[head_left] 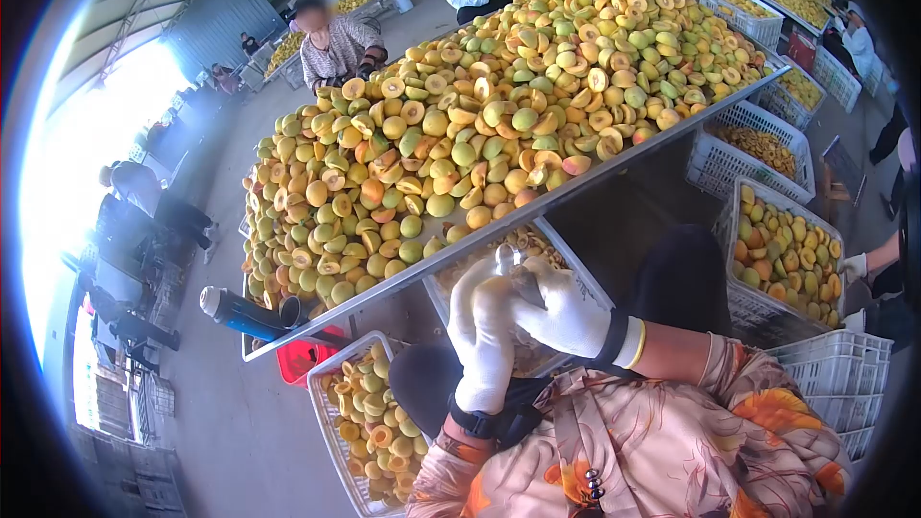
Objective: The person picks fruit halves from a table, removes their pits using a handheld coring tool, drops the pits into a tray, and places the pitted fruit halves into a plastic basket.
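Note:
My left hand, in a white glove, is closed and pressed against my right hand in front of my body. My right hand, also gloved in white, has its fingers curled in towards the left. A small shiny metal loop tool sticks out at the fingertips, apparently in the right hand. Whatever lies between the palms is hidden. Beneath both hands stands a white crate holding small brownish pieces. Just beyond is the metal-edged table, heaped with halved yellow-green fruit.
A crate of fruit halves sits at my left, and another at my right. Stacked crates stand lower right. A blue flask lies at the table's left corner above a red container. Co-workers work across the table.

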Tool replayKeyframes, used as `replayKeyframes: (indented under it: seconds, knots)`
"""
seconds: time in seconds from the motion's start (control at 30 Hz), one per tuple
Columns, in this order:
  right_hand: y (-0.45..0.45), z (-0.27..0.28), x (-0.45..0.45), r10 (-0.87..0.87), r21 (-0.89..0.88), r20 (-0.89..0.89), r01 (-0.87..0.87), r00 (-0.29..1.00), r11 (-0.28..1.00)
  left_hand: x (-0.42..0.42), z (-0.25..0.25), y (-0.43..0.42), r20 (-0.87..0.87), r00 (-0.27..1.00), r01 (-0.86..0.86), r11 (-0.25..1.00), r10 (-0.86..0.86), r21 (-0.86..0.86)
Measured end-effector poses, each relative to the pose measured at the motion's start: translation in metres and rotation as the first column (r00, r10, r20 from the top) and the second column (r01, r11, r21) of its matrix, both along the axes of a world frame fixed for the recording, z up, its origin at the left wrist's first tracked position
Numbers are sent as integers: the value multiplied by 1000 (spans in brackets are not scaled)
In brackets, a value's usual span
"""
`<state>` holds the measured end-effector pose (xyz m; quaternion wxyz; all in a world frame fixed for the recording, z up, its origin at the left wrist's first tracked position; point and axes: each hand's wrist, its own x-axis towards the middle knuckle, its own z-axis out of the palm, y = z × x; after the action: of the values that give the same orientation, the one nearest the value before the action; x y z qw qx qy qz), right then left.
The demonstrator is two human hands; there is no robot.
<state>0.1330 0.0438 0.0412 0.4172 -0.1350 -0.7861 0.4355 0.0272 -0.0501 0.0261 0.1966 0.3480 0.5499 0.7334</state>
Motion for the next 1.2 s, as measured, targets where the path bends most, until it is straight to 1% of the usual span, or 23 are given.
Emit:
replayKeyframes:
  seconds: [0.03,0.07,0.17,0.2,0.23,0.3,0.33,0.43,0.47,0.5,0.6,0.67,0.7,0.77,0.87,0.97,1.07,1.1,1.13,1.2]
  knots:
    - [0,0,1,27,-40,10,-26,1000,999,2,1,-1,11,1000,18,1000,-18,-14]
    - [-1,2,3,33,-25,39,-32,999,999,3,0,2,-2,1000,-21,1000,21,-11]
    - [-1,6,14,67,9,105,-68,992,998,0,0,8,163,986,-35,995,19,97]
    - [0,2,16,114,-34,141,-110,984,993,-4,3,8,307,952,-35,991,-7,130]
    - [2,-2,16,165,-76,177,-154,970,985,-12,6,5,277,961,-53,992,20,112]
    - [4,-9,19,199,-63,365,-189,909,980,-22,5,0,337,941,-38,997,13,67]
    - [4,-12,18,207,-58,452,-203,868,977,-24,4,-1,327,945,-35,997,12,67]
    - [-6,-14,5,216,-68,325,-205,921,976,-23,0,-2,312,950,-33,996,8,77]
    - [-8,-13,3,206,-65,383,-196,901,978,-20,-2,-1,313,950,-43,995,14,86]
    - [-10,-17,0,216,-75,361,-202,907,976,-18,-4,-1,314,949,-52,994,20,95]
    - [-15,-33,-8,244,-105,333,-221,911,970,-12,-5,1,264,957,-151,985,123,88]
    - [-16,-39,-10,258,-121,360,-229,897,966,-13,-7,2,212,964,-178,982,162,57]
    - [-16,-41,-11,286,-149,346,-249,894,957,-14,-8,2,186,966,-189,981,179,40]
    - [-12,-40,-15,339,-198,314,-288,887,937,-16,-6,4,199,965,-186,981,172,51]
    - [-6,-32,-17,338,-82,192,-328,921,941,-18,-1,9,222,961,-181,982,164,58]
    - [6,-33,-19,437,-87,223,-429,871,899,-20,-6,17,218,954,-223,973,205,57]
    - [11,-30,-22,445,-228,279,-391,851,892,-21,-8,23,239,945,-246,967,225,62]
    - [15,-32,-21,452,-229,350,-393,820,890,-21,-7,24,252,941,-250,966,226,65]
    - [21,-35,-21,457,-231,418,-394,785,889,-23,-7,21,172,963,-219,975,209,45]
    - [33,-1,-15,458,-196,557,-426,693,883,-28,-7,12,7,987,-160,987,160,-2]
